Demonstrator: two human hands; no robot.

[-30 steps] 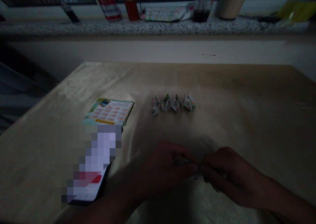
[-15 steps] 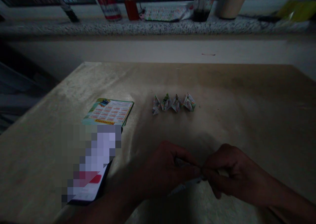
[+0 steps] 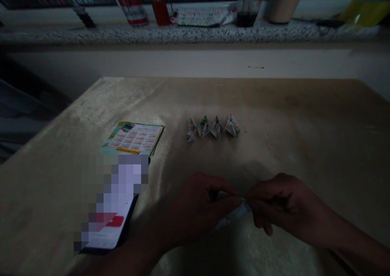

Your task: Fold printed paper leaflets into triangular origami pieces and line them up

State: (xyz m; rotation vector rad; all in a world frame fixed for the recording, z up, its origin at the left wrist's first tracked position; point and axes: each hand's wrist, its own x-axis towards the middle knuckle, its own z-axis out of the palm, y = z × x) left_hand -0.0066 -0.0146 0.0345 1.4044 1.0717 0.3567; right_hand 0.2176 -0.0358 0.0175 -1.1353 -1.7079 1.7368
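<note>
Between my two hands is a folded piece of printed paper (image 3: 233, 218), pale with small coloured marks and partly covered by my fingers. My left hand (image 3: 202, 205) pinches it between thumb and forefinger from the left. From the right, the thumb and fingertips of my right hand (image 3: 282, 203) close on its edge, close to the left fingertips. Farther back on the table stand several small folded paper pieces (image 3: 216, 128) in a row, pointed and printed in white, green and red.
A stack of printed calendar cards (image 3: 134, 139) lies left on the table (image 3: 292, 117), with a phone (image 3: 106, 227), its screen lit and partly blurred, just nearer. On the speckled sill (image 3: 189, 34) behind are a pink-red bottle (image 3: 131, 6), an orange-red bottle (image 3: 160, 12) and a patterned packet (image 3: 204, 17).
My right hand has shifted slightly up and its fingertips have moved along the paper's edge. More of the paper's lower strip shows between the hands. Both hands keep their pinch.
</note>
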